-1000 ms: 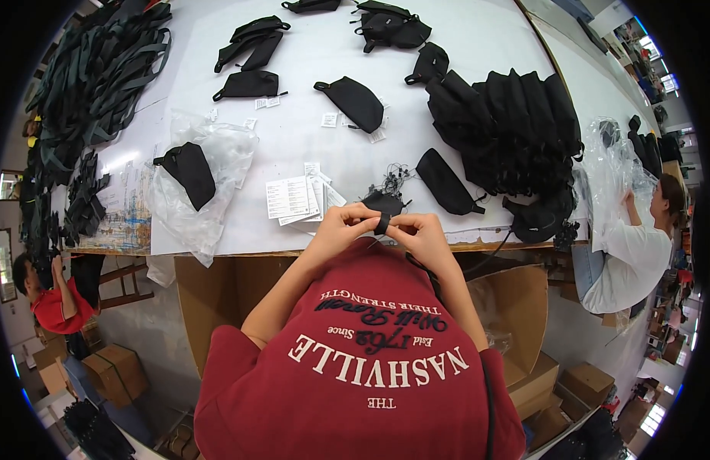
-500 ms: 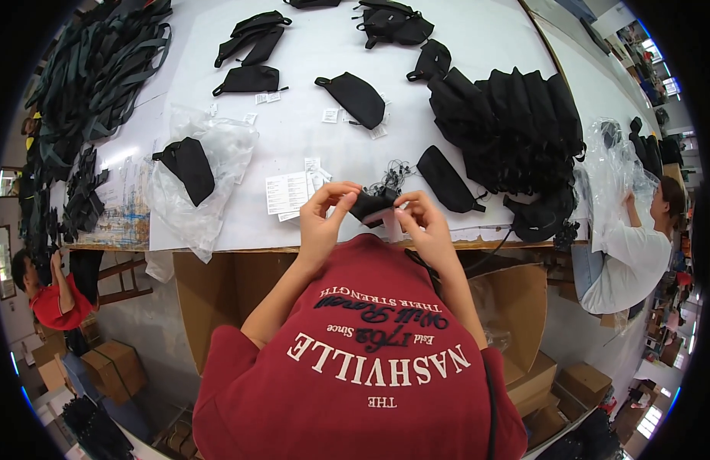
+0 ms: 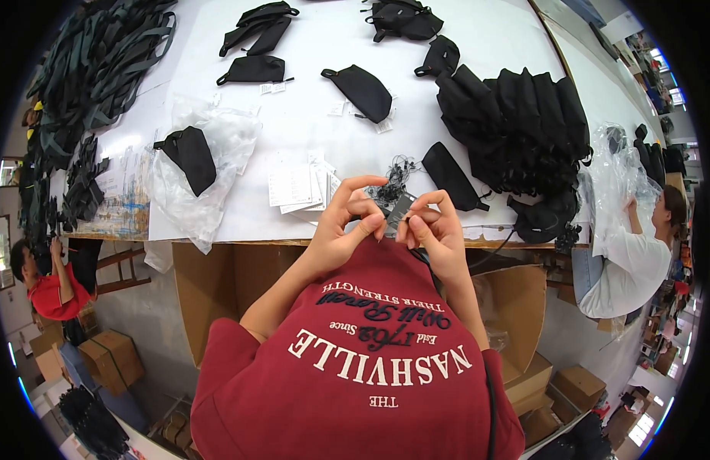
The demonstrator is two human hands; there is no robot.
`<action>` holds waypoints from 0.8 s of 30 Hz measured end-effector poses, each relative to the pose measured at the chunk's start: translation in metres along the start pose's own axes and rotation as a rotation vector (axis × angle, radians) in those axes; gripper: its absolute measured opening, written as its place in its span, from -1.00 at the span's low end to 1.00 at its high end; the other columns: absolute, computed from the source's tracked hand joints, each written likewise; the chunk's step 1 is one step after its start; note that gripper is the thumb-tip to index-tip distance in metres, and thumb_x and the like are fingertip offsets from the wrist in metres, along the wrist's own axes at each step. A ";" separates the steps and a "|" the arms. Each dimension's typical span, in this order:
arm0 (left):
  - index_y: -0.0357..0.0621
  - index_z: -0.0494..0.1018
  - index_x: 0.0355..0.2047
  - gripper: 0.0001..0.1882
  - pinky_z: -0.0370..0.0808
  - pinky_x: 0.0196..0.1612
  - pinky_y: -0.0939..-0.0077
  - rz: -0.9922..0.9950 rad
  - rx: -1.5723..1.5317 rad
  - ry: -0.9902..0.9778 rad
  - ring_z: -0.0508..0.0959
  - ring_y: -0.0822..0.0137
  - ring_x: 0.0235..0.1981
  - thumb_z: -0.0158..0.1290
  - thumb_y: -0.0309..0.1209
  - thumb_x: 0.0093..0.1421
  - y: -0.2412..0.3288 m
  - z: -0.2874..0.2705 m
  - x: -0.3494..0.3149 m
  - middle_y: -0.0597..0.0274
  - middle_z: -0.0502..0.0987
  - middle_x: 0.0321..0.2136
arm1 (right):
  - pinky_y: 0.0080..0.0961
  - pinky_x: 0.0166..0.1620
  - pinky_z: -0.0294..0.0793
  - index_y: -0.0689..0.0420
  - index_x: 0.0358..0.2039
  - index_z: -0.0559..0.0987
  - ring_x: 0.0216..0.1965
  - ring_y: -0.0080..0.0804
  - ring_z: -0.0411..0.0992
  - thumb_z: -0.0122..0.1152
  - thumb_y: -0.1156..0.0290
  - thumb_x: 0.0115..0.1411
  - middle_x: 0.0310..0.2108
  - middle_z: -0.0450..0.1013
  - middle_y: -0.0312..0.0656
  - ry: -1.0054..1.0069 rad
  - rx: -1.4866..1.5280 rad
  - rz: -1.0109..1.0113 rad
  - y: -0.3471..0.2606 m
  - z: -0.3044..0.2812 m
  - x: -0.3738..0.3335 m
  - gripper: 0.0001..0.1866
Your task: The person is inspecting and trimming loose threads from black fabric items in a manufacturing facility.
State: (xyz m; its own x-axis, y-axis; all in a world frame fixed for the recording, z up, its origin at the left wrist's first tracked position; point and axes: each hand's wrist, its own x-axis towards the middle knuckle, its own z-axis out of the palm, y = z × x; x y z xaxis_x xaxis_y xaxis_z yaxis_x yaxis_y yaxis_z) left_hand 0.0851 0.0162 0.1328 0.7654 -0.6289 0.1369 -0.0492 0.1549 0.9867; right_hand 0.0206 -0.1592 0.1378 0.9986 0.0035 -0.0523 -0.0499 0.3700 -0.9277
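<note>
Over the table's front edge, my right hand (image 3: 438, 228) pinches a small dark grey tag (image 3: 402, 207) between thumb and fingers. Close beside it, my left hand (image 3: 353, 224) is closed, its thumb and fingertips pressed together near the tag's lower end. Whatever those fingertips hold is too small to make out. Just beyond both hands lies a tangle of thin black cords (image 3: 399, 175). A stack of white printed cards (image 3: 292, 188) rests left of my left hand. Right of the cords lies a flat black pouch (image 3: 451, 176).
More black pouches (image 3: 361, 93) lie farther back. A pile of black fabric bags (image 3: 516, 126) fills the right side. At left are a clear plastic bag (image 3: 221, 165) and a heap of dark straps (image 3: 94, 77). One person (image 3: 627, 261) works at right, another (image 3: 48, 280) at left.
The black piece held between both hands has gone from sight. A grey tag now shows in my right fingers. Both hands sit slightly lower and farther right, and the card stack is spread differently.
</note>
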 end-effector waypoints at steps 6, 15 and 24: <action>-0.23 0.13 0.08 -0.61 0.23 -0.19 0.60 -0.025 -0.062 -0.025 0.32 0.54 -0.49 -0.13 -0.50 0.25 0.005 0.006 -0.002 0.37 0.35 -0.64 | -0.78 -0.44 0.23 0.14 -0.15 0.24 -0.51 -0.65 0.29 0.00 0.51 0.25 -0.52 0.35 -0.29 -0.063 -0.086 0.010 0.001 0.012 -0.004 -0.80; -0.25 0.15 0.03 -0.66 0.22 -0.26 0.62 -0.059 -0.078 -0.039 0.31 0.53 -0.52 -0.14 -0.49 0.26 0.007 0.007 -0.005 0.36 0.34 -0.63 | -0.75 -0.39 0.26 0.16 -0.15 0.24 -0.47 -0.63 0.30 0.01 0.52 0.24 -0.50 0.33 -0.29 -0.095 -0.100 0.015 0.002 0.013 -0.003 -0.79; -0.24 0.16 0.00 -0.69 0.26 -0.32 0.66 -0.095 -0.171 -0.054 0.33 0.54 -0.50 -0.14 -0.49 0.26 0.009 0.005 -0.006 0.34 0.35 -0.60 | -0.75 -0.38 0.26 0.15 -0.16 0.24 -0.47 -0.63 0.30 -0.01 0.53 0.24 -0.50 0.34 -0.30 -0.109 -0.081 0.024 0.004 0.012 -0.003 -0.81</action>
State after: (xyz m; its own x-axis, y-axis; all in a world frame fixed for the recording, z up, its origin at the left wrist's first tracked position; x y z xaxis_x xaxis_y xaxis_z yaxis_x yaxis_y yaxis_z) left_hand 0.0764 0.0173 0.1418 0.7259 -0.6857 0.0533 0.1343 0.2173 0.9668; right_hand 0.0179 -0.1471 0.1389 0.9927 0.1143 -0.0389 -0.0710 0.2926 -0.9536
